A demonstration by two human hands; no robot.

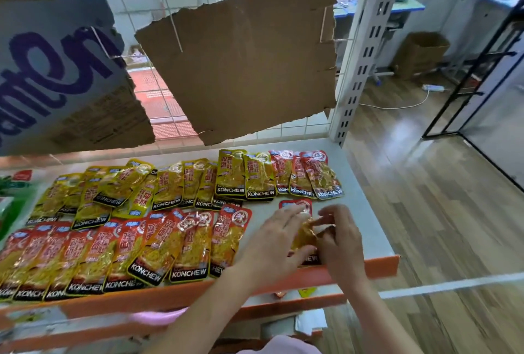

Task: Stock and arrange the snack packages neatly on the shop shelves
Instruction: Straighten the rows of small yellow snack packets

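Red-topped packet [301, 228] at shelf [365, 197] front right, pinched between left hand [279, 236] and right hand [338, 240]: light, limp, slippery film, probably best gripped at sealed edges.

brightness: even, soft daylight-like light; nothing deeply dark.
source: seems to come from the right and behind the shelving; the exact source cannot be told.
glare: pale sheen on the wooden floor [402, 132]; small highlights on the foil snack packages [158, 243].
shadows: faint; the torn cardboard sheet [241, 61] reads dull and backlit.
blur: the left hand [276, 236] and right hand [338, 236] are smeared by motion, and the packet between them is indistinct.
distortion: wide-angle bending of the slotted upright [368, 50]; the printed box [56, 75] at the left edge is stretched and soft.
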